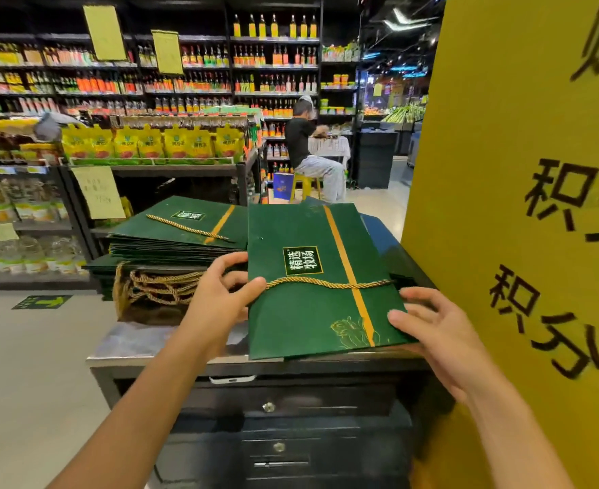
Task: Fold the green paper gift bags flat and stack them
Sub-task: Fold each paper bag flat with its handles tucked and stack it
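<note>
— At the near left edge, the left hand (220, 294) pinches the green bag (301, 312), thumb on top, fingers curled beneath. Why?

— Likely to steady it while the right hand (439, 330), fingers spread, touches the near right edge and squares it. The bag lies flat between both hands, over the counter (132, 342), its rope handle (326, 284) across it.

— And the stack (181, 231)?

— Just beside it, far left. This bag probably goes there next.
</note>
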The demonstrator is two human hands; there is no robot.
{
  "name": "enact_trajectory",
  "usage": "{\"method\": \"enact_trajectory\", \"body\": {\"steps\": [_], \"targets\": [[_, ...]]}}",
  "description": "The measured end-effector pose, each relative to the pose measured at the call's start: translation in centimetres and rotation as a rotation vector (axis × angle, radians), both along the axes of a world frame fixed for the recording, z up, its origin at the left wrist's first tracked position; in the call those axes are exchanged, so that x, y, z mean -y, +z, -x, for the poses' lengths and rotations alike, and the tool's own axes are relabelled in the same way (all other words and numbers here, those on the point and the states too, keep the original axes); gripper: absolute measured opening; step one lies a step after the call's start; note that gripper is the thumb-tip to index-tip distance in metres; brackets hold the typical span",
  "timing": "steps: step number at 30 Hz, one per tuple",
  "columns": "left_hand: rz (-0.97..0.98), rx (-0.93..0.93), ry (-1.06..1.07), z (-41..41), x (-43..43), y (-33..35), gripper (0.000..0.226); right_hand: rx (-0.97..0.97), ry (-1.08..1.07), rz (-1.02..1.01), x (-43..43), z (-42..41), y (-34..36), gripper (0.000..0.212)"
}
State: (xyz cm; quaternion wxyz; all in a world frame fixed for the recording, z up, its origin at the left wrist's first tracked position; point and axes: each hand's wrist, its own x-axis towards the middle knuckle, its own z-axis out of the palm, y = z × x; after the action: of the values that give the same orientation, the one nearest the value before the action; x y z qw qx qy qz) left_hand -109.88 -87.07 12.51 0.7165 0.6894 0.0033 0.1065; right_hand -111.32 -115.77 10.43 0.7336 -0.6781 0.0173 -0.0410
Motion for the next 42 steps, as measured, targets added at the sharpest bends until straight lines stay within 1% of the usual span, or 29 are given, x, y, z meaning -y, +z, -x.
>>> {"method": "enact_trajectory", "body": {"steps": [2, 5, 7, 10, 11, 13, 16, 19, 21, 23, 25, 29, 31, 33, 38, 40, 42], "targets": [[0.012, 0.013, -0.007, 0.2, 0.1, -0.3, 0.043, 0.038, -0.067, 0.076, 0.0, -0.1, 0.0, 0.044], [0.011, 0.027, -0.015, 0.5, 0.2, -1.0, 0.046, 0.104, -0.054, 0.134, -0.1, -0.4, 0.0, 0.051], [-0.005, 0.032, -0.019, 0.7, 0.2, -1.3, 0.047, 0.152, -0.055, 0.230, -0.1, -0.6, -0.1, 0.041], [-0.027, 0.035, -0.002, 1.1, 0.3, -1.9, 0.048, 0.225, -0.089, 0.418, 0.2, -1.0, -0.6, 0.015], [-0.036, 0.040, 0.005, 1.3, 0.3, -2.0, 0.048, 0.234, -0.087, 0.458, 0.3, -1.0, -0.8, 0.010], [-0.054, 0.051, 0.009, 1.6, 0.4, -2.4, 0.048, 0.255, -0.099, 0.559, 0.5, -1.2, -1.4, 0.011], [-0.047, 0.048, -0.007, 2.2, 0.5, -2.9, 0.047, 0.341, -0.195, 0.741, 0.6, -1.0, -1.6, 0.015], [-0.062, 0.046, -0.030, 2.6, 0.4, -3.3, 0.048, 0.515, -0.203, 0.815, 0.1, -0.5, -0.8, 0.014], [-0.082, 0.054, -0.042, 2.8, 0.3, -3.5, 0.049, 0.616, -0.187, 0.838, -0.7, -0.5, -0.4, 0.008], [-0.105, 0.059, -0.046, 3.0, 0.2, -3.5, 0.049, 0.681, -0.167, 0.820, -1.6, -0.7, -0.3, 0.006], [-0.133, 0.060, -0.046, 3.2, 0.2, -3.6, 0.049, 0.706, -0.123, 0.734, -2.8, -1.0, -0.1, 0.007], [-0.162, 0.023, -0.038, 3.5, 0.6, -4.0, 0.049, 0.596, 0.007, 0.583, -5.7, -1.7, 0.8, 0.007], [-0.170, 0.005, -0.041, 3.7, 0.7, -4.2, 0.049, 0.535, 0.049, 0.460, -7.2, -2.5, 1.2, 0.004], [-0.183, -0.006, -0.045, 3.8, 0.7, -4.5, 0.048, 0.506, 0.077, 0.383, -8.6, -3.4, 1.5, 0.007], [-0.234, -0.019, -0.042, 3.9, 0.5, -4.6, 0.045, 0.537, 0.108, 0.448, -10.4, -5.4, 1.1, 0.017], [-0.302, -0.018, -0.053, 3.8, 0.2, -4.3, 0.042, 0.512, 0.135, 0.395, -10.5, -5.5, 0.6, 0.023], [-0.419, 0.003, -0.042, 3.4, -0.2, -3.8, 0.036, 0.486, 0.143, 0.365, -10.4, -5.6, -0.1, 0.023]]}}
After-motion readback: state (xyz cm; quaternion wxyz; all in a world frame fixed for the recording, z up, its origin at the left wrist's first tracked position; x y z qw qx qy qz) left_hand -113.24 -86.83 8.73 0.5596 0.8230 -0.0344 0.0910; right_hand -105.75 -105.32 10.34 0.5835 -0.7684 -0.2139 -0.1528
